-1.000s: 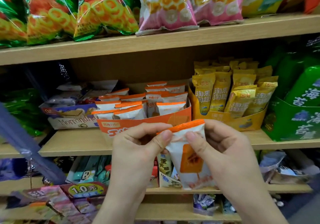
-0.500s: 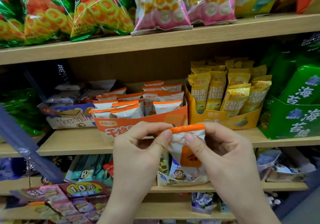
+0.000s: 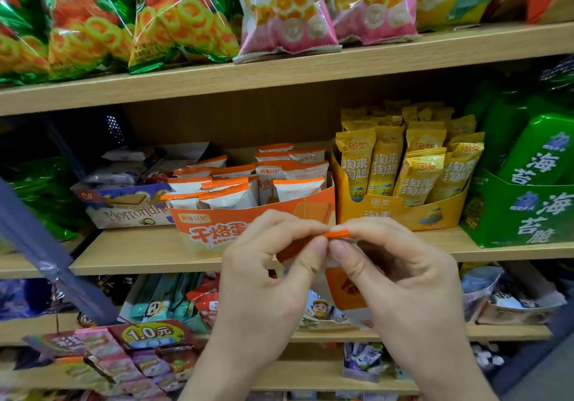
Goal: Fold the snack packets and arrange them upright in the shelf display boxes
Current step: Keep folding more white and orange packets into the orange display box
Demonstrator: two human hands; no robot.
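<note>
A white snack packet (image 3: 344, 288) with an orange top edge hangs in front of the middle shelf. My left hand (image 3: 267, 279) and my right hand (image 3: 400, 276) both pinch its orange top seal, thumbs nearly touching. My fingers hide most of the packet. Behind my hands stands the orange display box (image 3: 217, 229), with several matching white and orange packets (image 3: 233, 195) upright inside. To its right is a yellow display box (image 3: 388, 211) full of upright yellow packets (image 3: 416, 164).
A wafer box (image 3: 124, 211) lies left of the orange box. A green seaweed box (image 3: 528, 211) stands at the right. Large crisp bags (image 3: 174, 18) fill the top shelf. Mixed small snacks (image 3: 149, 357) fill the lower shelves. A blue strip (image 3: 46, 254) slants across the left.
My hands have drawn closer together on the packet's top edge, and the orange seal now shows much shorter between my fingers. The view has shifted slightly toward the shelf.
</note>
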